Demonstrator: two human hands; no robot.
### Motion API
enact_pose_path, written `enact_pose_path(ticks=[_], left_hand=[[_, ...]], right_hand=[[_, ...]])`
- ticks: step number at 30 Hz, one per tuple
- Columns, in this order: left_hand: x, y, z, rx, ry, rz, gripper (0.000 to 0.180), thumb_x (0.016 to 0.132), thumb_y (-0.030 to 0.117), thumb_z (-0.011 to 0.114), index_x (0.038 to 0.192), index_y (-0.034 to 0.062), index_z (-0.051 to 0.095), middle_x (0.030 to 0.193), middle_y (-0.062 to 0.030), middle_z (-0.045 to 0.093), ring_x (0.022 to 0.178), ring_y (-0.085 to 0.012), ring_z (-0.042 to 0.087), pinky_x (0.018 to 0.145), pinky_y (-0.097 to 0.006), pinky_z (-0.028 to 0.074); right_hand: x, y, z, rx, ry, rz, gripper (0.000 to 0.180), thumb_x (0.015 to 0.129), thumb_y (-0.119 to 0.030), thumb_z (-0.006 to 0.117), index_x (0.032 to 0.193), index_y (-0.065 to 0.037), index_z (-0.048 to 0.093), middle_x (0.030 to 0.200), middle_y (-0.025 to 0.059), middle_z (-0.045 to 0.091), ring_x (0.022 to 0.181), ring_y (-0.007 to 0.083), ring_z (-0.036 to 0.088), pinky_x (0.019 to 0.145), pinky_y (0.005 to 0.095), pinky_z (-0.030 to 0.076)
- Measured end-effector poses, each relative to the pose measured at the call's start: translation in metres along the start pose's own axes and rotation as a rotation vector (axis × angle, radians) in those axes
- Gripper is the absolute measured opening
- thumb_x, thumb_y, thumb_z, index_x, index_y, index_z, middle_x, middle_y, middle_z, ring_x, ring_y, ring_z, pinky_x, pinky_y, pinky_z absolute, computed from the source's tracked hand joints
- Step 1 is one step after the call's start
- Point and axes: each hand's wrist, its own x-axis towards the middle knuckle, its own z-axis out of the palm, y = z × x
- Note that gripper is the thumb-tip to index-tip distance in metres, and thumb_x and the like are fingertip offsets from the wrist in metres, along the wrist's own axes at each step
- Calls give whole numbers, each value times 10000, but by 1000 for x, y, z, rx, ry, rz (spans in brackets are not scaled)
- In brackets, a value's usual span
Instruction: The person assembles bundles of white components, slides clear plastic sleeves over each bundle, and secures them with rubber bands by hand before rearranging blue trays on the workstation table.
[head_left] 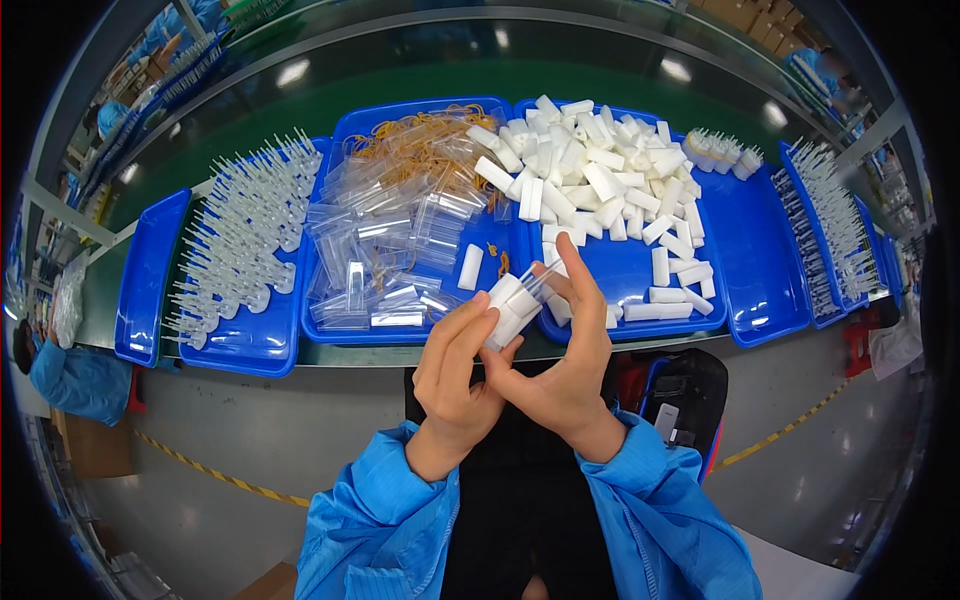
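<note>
Above the front edge of the trays my two hands meet around a small bundle of white blocks [512, 310]. Slim clear plastic pieces [541, 279] stick out of its upper right end. My left hand [455, 372] is closed, fingers pressed along the bundle's left side. With my right hand [572, 375], I span the bundle: the thumb is at its lower end and the raised fingers are at the clear pieces. Part of the bundle is hidden behind my fingers. A single white block [470, 267] lies in the tray just beyond my left hand.
One blue tray [325, 322] holds clear plastic sleeves [380, 240] and orange rubber bands [430, 140]. White blocks [600, 165] heap in the tray beside it. White thin-stemmed parts [245, 235] fill the left tray; similar bundles [720, 152] stand right. A person [80, 380] is at far left.
</note>
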Motion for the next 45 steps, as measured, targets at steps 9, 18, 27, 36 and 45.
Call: enact_pose_path(ticks=[9, 18, 27, 36, 45], left_hand=[[-5, -8, 3, -62, 64, 7, 459, 660, -32, 837, 1061, -36, 615, 1104, -211, 664, 983, -353, 675, 814, -381, 573], [-7, -12, 3, -103, 119, -13, 480, 680, -40, 826, 1101, -29, 597, 1118, -219, 655, 1002, -335, 671, 790, -357, 591], [10, -30, -47, -427, 228, -332, 435, 759, -140, 703, 1141, -27, 530, 1272, -191, 505, 1154, -276, 576, 876, -344, 593], [-2, -46, -61, -702, 304, -479, 219, 833, -60, 679, 1018, -10, 573, 1199, -173, 568, 1103, -223, 563, 949, -357, 490], [-2, -42, -64, -678, 251, -417, 125, 826, -49, 702, 890, -4, 605, 1171, -170, 576, 1060, -216, 589, 948, -352, 473]], right_hand=[[7, -2, 0, -64, 52, -83, 766, 580, -155, 835, 1266, 11, 537, 1267, 168, 482, 1212, 352, 470, 1016, 423, 399], [0, 2, 13, -135, 28, -170, 734, 618, -160, 820, 1282, 6, 554, 1260, 154, 485, 1232, 352, 453, 1031, 446, 383], [58, 16, 12, 21, -166, -114, 430, 766, -60, 705, 1177, 9, 596, 1127, 161, 549, 1026, 314, 564, 896, 352, 454], [73, 20, 74, -422, -344, -217, 341, 775, -58, 690, 1108, -103, 632, 947, 103, 568, 905, 317, 563, 772, 399, 480], [69, 18, 46, -51, -281, 104, 276, 740, -88, 764, 969, -87, 609, 875, 91, 601, 753, 223, 606, 633, 310, 486]])
